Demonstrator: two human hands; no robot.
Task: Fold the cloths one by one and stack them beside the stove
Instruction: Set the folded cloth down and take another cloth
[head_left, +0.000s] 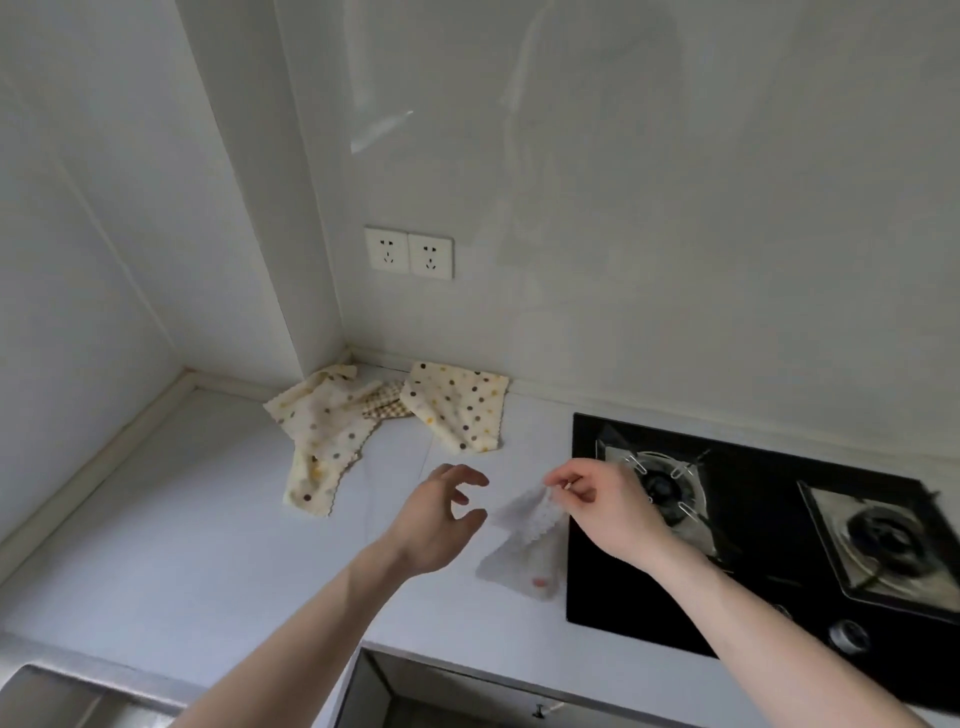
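A pale kitchen corner, white walls, a double socket (409, 251) above a light grey surface (208, 545) with a black gas stove (753, 525) set into its right end. Just left of the stove's edge a white cloth (524, 545) hangs from the right hand (597, 499), which pinches its upper corner between thumb and fingertips. The cloth falls away below the hand in a narrow drape, its long axis running down and slightly left toward the near edge, and its lower end appears to rest on the surface. The left hand (441, 514) hovers just left of it, fingers spread and loosely curled, holding nothing. It is the nearer one to the cloth's free edge, so I'd judge it is about to take a second corner (that would let the cloth be spread for a fold). Further back, near the wall, lie two cream polka-dot cloths (332, 431) (457, 405), with a bit of checked cloth (387, 402) between them, all well apart from both hands.
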